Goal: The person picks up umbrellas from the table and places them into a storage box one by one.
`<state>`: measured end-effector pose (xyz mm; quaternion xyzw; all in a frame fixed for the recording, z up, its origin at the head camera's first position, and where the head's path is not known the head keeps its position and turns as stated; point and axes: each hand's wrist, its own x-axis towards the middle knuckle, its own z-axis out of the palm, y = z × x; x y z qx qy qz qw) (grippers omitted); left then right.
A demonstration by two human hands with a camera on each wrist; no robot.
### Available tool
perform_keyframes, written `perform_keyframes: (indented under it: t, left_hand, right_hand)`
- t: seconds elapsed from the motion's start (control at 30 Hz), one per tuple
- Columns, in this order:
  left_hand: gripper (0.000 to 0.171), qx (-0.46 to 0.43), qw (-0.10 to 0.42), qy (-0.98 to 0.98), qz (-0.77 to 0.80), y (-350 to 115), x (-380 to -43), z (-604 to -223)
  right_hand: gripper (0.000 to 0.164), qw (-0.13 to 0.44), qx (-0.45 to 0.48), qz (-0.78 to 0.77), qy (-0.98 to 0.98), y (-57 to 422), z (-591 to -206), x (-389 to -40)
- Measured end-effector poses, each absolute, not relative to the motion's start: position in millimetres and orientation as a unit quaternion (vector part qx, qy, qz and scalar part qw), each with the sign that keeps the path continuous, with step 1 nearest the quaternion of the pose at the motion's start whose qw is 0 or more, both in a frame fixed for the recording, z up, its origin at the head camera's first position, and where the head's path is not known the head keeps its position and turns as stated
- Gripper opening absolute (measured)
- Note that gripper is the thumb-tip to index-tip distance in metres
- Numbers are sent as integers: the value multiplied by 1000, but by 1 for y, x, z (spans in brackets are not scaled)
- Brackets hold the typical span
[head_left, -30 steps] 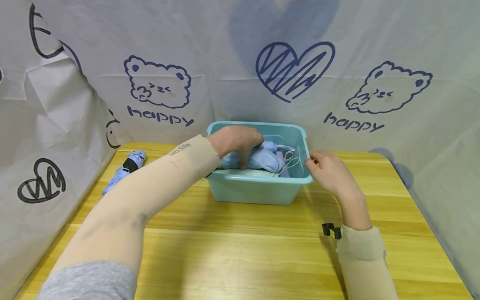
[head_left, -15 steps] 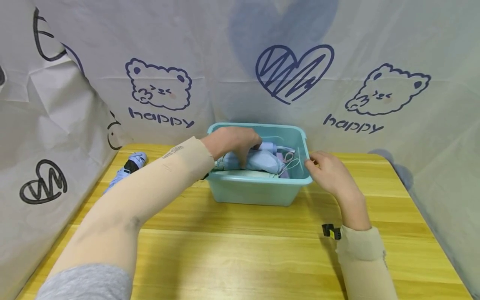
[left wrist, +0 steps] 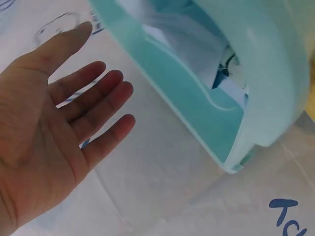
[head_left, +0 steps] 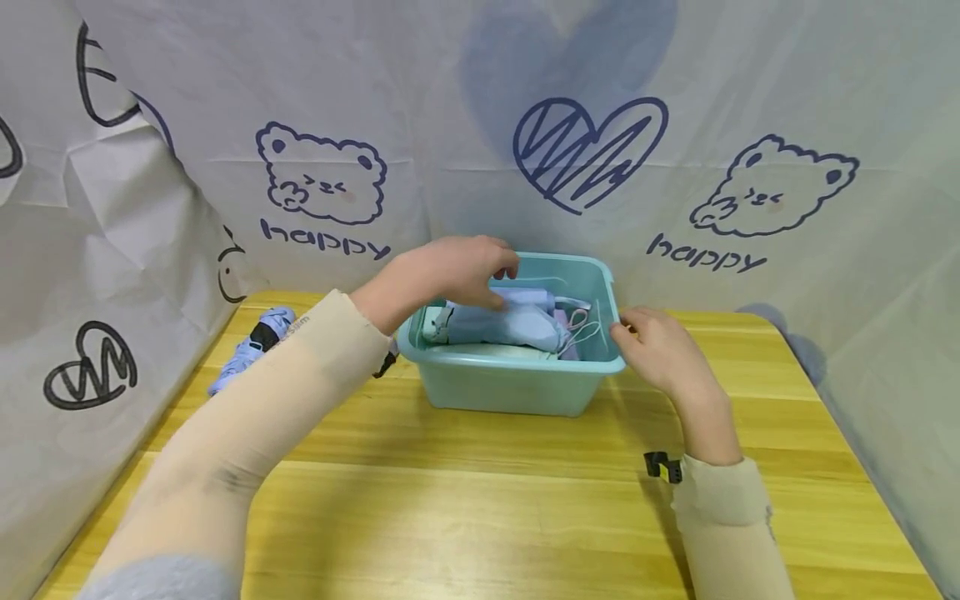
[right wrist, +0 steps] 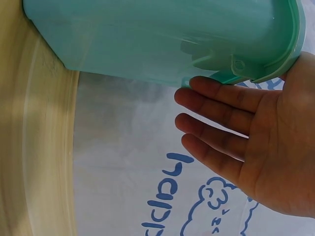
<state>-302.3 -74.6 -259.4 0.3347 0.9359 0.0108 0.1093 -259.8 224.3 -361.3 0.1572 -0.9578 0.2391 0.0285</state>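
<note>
A turquoise plastic bin [head_left: 510, 392] stands on the table, its rim up. Inside lie a light blue fabric bundle [head_left: 510, 323], a flat pale item [head_left: 491, 352] along the near wall, and thin looped cords [head_left: 583, 329] over something purple. My left hand [head_left: 457, 271] hovers over the bin's back left corner; in the left wrist view its fingers [left wrist: 101, 110] are loosely extended and hold nothing. At the right rim is my right hand [head_left: 663, 354], thumb by the edge. Its fingers [right wrist: 216, 110] stretch out beside the bin's outer wall in the right wrist view.
A blue rolled bundle with a black band [head_left: 258, 337] lies on the wooden table [head_left: 480, 500] at the left, partly behind my left forearm. A white sheet [head_left: 450, 125] with printed bears and hearts hangs behind the table and along its sides.
My left hand has come up off the blue bundle in the bin and moved back to the left, its fingers parting from the fabric. My right hand has stayed at the rim.
</note>
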Motion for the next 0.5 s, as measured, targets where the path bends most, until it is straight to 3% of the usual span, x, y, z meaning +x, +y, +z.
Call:
perform_keyframes:
  t: [0.27,0.5]
  left_hand:
    - [42,306,23,946,107,-112,-273,-253]
    - [40,290,-92,938,165,-140,-249,-264]
  right_hand:
    - [44,27,158,234,-959,221,-362,-260]
    - [44,33,156,223,-962,222,-360,-258]
